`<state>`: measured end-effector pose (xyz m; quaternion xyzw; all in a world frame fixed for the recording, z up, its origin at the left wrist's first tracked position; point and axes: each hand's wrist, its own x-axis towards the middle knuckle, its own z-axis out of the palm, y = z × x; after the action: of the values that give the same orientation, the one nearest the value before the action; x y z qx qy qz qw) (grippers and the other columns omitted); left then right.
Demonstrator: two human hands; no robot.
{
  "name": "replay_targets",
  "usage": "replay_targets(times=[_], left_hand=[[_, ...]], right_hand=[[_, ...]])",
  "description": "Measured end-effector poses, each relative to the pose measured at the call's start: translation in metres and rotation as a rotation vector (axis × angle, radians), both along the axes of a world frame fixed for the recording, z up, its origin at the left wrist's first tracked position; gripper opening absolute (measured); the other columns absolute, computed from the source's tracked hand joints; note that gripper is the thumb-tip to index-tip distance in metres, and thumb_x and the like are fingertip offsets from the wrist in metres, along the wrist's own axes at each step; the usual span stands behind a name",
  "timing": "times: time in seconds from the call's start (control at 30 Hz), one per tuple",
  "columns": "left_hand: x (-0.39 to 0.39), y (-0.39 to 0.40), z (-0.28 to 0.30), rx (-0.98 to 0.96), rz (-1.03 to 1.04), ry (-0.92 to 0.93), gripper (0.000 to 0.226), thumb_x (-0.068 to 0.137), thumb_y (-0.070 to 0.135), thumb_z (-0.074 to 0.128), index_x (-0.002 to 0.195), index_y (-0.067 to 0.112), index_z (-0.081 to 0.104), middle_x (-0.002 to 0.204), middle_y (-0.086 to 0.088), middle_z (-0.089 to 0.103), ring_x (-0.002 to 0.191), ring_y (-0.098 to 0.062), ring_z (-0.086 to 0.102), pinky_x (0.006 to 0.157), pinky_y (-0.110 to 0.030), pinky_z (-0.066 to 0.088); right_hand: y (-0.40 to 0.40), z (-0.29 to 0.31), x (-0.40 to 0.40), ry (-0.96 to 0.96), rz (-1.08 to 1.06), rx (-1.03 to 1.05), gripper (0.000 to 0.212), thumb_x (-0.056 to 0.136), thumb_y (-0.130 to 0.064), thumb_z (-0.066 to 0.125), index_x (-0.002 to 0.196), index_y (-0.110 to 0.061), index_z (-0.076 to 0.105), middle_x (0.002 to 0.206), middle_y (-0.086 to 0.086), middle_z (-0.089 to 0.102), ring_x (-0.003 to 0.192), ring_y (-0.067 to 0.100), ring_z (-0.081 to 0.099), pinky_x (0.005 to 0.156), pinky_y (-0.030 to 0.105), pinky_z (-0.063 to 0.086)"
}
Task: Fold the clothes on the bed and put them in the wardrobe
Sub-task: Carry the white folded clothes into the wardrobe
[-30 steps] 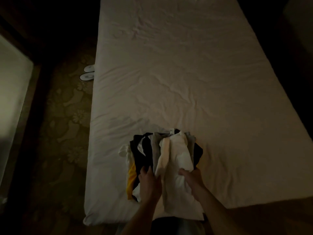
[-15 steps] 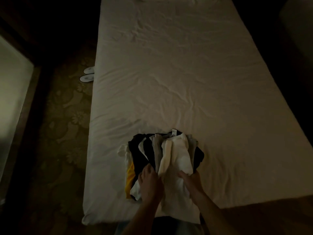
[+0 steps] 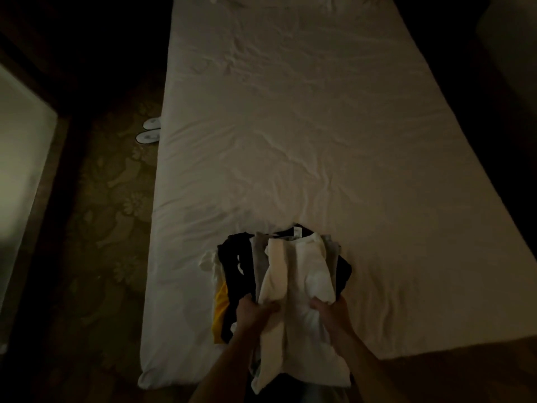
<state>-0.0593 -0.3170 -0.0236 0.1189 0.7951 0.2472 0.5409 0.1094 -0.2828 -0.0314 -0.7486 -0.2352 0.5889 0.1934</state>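
Your stack of folded clothes (image 3: 279, 274) sits at the near end of the bed (image 3: 305, 141), close to its left edge, with a white garment (image 3: 302, 286) on top hanging past the foot of the mattress. Your left hand (image 3: 252, 312) grips the left side of that garment, fingers curled into the cloth. Your right hand (image 3: 329, 311) holds the right side; in this dim light its fingers look clenched on the fabric. White slippers (image 3: 149, 130) lie on the patterned carpet (image 3: 101, 228) beside the bed.
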Motion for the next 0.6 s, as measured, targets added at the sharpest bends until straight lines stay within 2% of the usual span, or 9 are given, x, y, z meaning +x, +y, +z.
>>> replay_targets(times=[0.1, 0.17, 0.23, 0.27, 0.33, 0.43, 0.47, 0.6], left_hand=[[-0.004, 0.001, 0.009, 0.018, -0.028, -0.079, 0.097, 0.048, 0.041, 0.084, 0.134, 0.011, 0.051, 0.125, -0.011, 0.061, 0.112, -0.031, 0.059, 0.094, -0.046, 0.051], [-0.008, 0.001, 0.017, 0.059, 0.007, -0.132, 0.107, 0.039, 0.046, 0.079, 0.137, 0.015, 0.048, 0.126, -0.008, 0.059, 0.113, -0.03, 0.057, 0.096, -0.048, 0.05], [-0.011, 0.003, 0.023, 0.072, 0.038, -0.202, 0.104, 0.041, 0.046, 0.081, 0.136, 0.015, 0.049, 0.125, -0.008, 0.06, 0.11, -0.03, 0.059, 0.094, -0.049, 0.051], [-0.013, 0.004, 0.027, 0.075, 0.045, -0.211, 0.101, 0.044, 0.045, 0.083, 0.135, 0.015, 0.049, 0.125, -0.009, 0.06, 0.109, -0.03, 0.059, 0.093, -0.048, 0.052], [-0.015, 0.006, 0.038, 0.076, 0.06, -0.214, 0.087, 0.054, 0.04, 0.085, 0.13, 0.016, 0.053, 0.124, -0.009, 0.061, 0.107, -0.029, 0.061, 0.092, -0.047, 0.053], [-0.016, 0.009, 0.047, 0.058, 0.114, -0.289, 0.053, 0.056, 0.033, 0.085, 0.104, 0.017, 0.068, 0.111, -0.014, 0.069, 0.1, -0.032, 0.066, 0.092, -0.049, 0.053], [-0.015, 0.009, 0.049, 0.031, 0.124, -0.33, 0.049, 0.057, 0.032, 0.084, 0.101, 0.015, 0.07, 0.106, -0.016, 0.071, 0.098, -0.033, 0.067, 0.092, -0.048, 0.053], [-0.003, 0.006, 0.047, -0.081, 0.135, -0.439, 0.031, 0.075, 0.018, 0.075, 0.103, 0.002, 0.072, 0.104, -0.021, 0.072, 0.086, -0.029, 0.068, 0.082, -0.039, 0.056]], right_hand=[[0.005, 0.004, 0.002, -0.007, -0.055, -0.024, 0.075, 0.062, -0.02, 0.083, 0.128, -0.002, 0.053, 0.117, 0.014, 0.061, 0.104, 0.034, 0.059, 0.095, 0.05, 0.05], [0.011, 0.017, 0.004, 0.024, -0.082, -0.033, 0.053, 0.072, -0.01, 0.081, 0.119, -0.006, 0.055, 0.103, 0.011, 0.062, 0.094, 0.032, 0.06, 0.089, 0.047, 0.052], [0.019, 0.03, 0.008, 0.08, -0.082, -0.032, 0.038, 0.075, -0.005, 0.078, 0.107, -0.01, 0.058, 0.093, 0.005, 0.062, 0.086, 0.026, 0.061, 0.083, 0.042, 0.052], [0.023, 0.036, 0.011, 0.106, -0.074, -0.032, 0.036, 0.073, -0.007, 0.079, 0.101, -0.012, 0.059, 0.092, 0.005, 0.063, 0.085, 0.025, 0.061, 0.081, 0.041, 0.051], [0.029, 0.05, 0.011, 0.132, -0.035, -0.02, 0.042, 0.069, -0.011, 0.079, 0.108, -0.012, 0.062, 0.098, 0.008, 0.066, 0.09, 0.028, 0.063, 0.08, 0.039, 0.052], [0.036, 0.059, 0.019, 0.125, -0.035, -0.012, 0.074, 0.051, -0.029, 0.079, 0.12, -0.01, 0.061, 0.109, 0.013, 0.067, 0.097, 0.033, 0.065, 0.082, 0.045, 0.056], [0.038, 0.061, 0.023, 0.125, -0.034, -0.012, 0.078, 0.048, -0.03, 0.077, 0.122, -0.009, 0.061, 0.11, 0.014, 0.068, 0.098, 0.034, 0.065, 0.082, 0.047, 0.056], [0.039, 0.075, 0.034, 0.116, -0.07, -0.027, 0.067, 0.055, -0.025, 0.07, 0.118, -0.002, 0.062, 0.106, 0.017, 0.067, 0.093, 0.034, 0.065, 0.071, 0.036, 0.053]])
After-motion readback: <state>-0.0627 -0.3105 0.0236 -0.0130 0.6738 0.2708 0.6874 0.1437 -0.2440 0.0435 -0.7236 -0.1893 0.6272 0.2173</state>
